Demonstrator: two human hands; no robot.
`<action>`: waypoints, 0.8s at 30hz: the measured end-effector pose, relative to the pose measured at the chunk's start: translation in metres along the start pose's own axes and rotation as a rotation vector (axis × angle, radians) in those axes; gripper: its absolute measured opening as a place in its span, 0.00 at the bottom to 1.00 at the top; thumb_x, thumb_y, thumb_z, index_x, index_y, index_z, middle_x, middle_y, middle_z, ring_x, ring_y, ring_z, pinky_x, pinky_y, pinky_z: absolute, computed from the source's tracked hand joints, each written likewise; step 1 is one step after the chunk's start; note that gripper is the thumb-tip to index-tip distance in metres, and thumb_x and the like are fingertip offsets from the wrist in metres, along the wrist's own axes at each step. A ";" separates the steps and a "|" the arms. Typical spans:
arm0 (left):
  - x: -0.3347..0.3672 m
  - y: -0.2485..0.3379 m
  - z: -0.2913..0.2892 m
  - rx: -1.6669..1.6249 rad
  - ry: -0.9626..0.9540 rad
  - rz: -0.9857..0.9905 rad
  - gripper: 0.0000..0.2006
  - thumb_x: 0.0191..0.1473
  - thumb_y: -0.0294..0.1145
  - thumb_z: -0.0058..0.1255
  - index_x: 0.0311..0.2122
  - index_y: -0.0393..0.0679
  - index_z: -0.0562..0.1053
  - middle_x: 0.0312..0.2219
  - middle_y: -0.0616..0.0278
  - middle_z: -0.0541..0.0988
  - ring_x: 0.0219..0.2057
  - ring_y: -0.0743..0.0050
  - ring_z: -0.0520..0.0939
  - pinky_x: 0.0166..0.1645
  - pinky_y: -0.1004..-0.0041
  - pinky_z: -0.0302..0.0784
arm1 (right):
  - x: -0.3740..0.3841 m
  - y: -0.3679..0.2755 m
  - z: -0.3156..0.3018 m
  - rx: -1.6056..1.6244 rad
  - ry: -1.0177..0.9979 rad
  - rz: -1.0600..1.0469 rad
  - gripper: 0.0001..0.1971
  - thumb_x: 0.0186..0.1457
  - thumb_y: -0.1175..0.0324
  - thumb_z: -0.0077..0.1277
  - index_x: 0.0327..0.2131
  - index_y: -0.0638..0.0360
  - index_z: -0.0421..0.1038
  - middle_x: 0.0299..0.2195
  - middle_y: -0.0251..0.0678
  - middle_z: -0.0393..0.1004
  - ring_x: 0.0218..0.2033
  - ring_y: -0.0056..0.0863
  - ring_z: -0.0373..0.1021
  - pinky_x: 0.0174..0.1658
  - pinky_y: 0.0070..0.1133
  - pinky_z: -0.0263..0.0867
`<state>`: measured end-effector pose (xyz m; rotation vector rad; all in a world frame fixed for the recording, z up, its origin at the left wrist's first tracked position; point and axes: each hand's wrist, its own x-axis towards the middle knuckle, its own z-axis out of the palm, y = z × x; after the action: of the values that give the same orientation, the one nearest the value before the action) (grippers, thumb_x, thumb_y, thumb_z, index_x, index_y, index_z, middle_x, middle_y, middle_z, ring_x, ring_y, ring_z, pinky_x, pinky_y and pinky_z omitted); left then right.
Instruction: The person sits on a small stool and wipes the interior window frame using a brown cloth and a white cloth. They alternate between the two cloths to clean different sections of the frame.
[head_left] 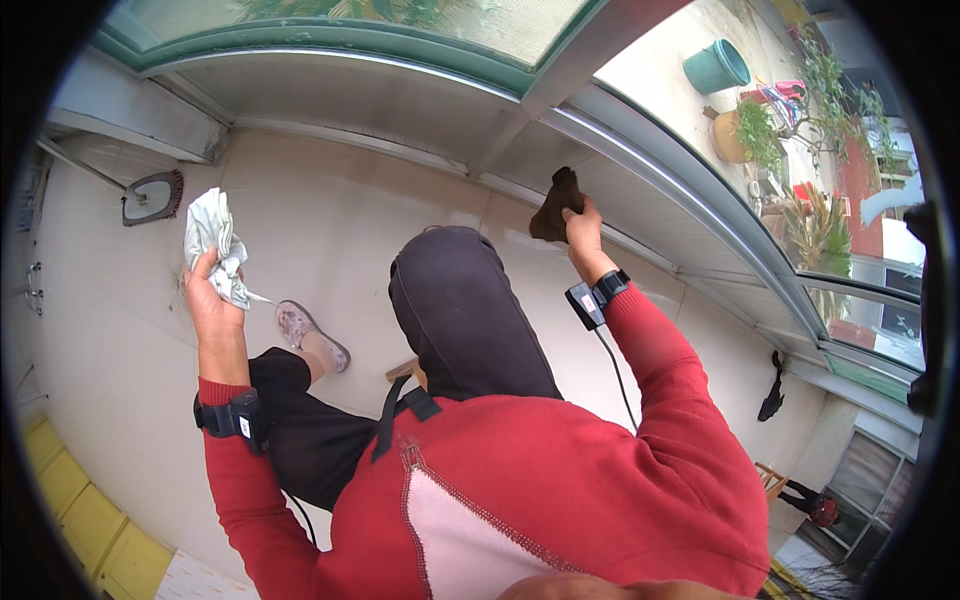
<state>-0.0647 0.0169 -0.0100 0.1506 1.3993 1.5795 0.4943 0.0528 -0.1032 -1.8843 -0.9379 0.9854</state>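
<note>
My left hand [207,298] is raised at the left and grips a crumpled white cloth [216,243]. At the upper right, my right hand [581,226] is lifted toward the window and holds a dark brown rag [556,207] pressed against the grey window frame [640,160] near its lower rail. Both arms wear red sleeves with black wrist straps; a small grey device sits on the right wrist. A cable runs down from that wrist.
Below lie a beige tiled floor [330,230], my sandalled foot [310,335], a wooden stool [405,372] and a floor drain [150,197]. Yellow tiles [90,520] edge the lower left. Outside the glass stand a teal pot [716,66] and potted plants [755,135].
</note>
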 end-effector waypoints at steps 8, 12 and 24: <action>-0.014 -0.007 0.002 0.011 -0.054 0.014 0.18 0.56 0.23 0.53 0.51 0.41 0.67 0.37 0.58 0.79 0.30 0.68 0.82 0.30 0.70 0.76 | 0.064 -0.018 0.114 0.725 0.136 0.220 0.17 0.58 0.67 0.57 0.50 0.56 0.70 0.45 0.35 0.76 0.42 0.29 0.72 0.39 0.25 0.70; -0.028 -0.002 0.015 0.038 -0.051 0.024 0.18 0.55 0.23 0.53 0.51 0.41 0.67 0.37 0.58 0.79 0.30 0.68 0.81 0.31 0.71 0.75 | 0.109 0.065 0.120 0.074 -0.133 -0.003 0.19 0.58 0.62 0.57 0.51 0.56 0.72 0.49 0.40 0.75 0.46 0.29 0.73 0.46 0.26 0.70; -0.016 -0.004 0.014 0.030 -0.106 0.004 0.16 0.57 0.22 0.49 0.52 0.37 0.70 0.38 0.56 0.80 0.30 0.69 0.82 0.28 0.74 0.75 | 0.057 -0.003 -0.028 1.116 0.238 0.175 0.14 0.57 0.80 0.53 0.48 0.62 0.70 0.44 0.37 0.76 0.41 0.34 0.75 0.38 0.33 0.76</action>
<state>-0.0454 0.0146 -0.0007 0.2515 1.3413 1.5319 0.5424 0.0948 -0.1061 -1.0726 0.0029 1.0344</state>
